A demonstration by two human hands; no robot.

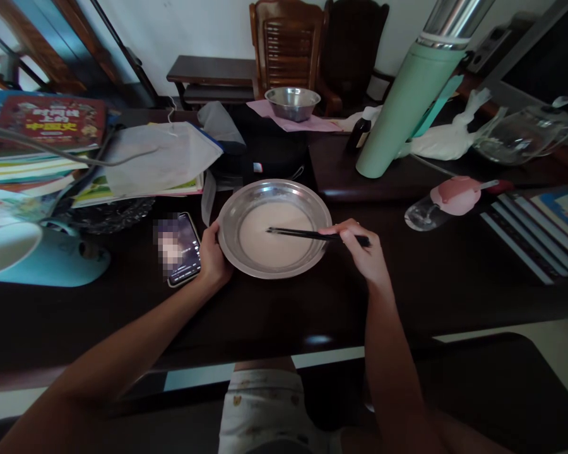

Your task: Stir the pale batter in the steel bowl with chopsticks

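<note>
A wide metal bowl point(231, 251) stands on the dark table, with a pale, milky liquid point(277, 249) in it. My left hand point(214, 258) grips the bowl's left rim, fingers underneath partly hidden. Black chopsticks point(303, 233) lie closed on each other in my right hand point(360, 246), which is over the bowl's right edge. Their tips reach the middle of the liquid. Just left of my left hand lies a phone point(184, 249) with its screen lit.
A light blue mug point(52, 258) and stacked books point(42, 126) are on the left. Behind stand a smaller metal bowl point(292, 104) and a tall green thermos point(402, 107). On the right are a pink-topped clear bottle point(447, 198), a glass teapot point(520, 135) and more books point(539, 233).
</note>
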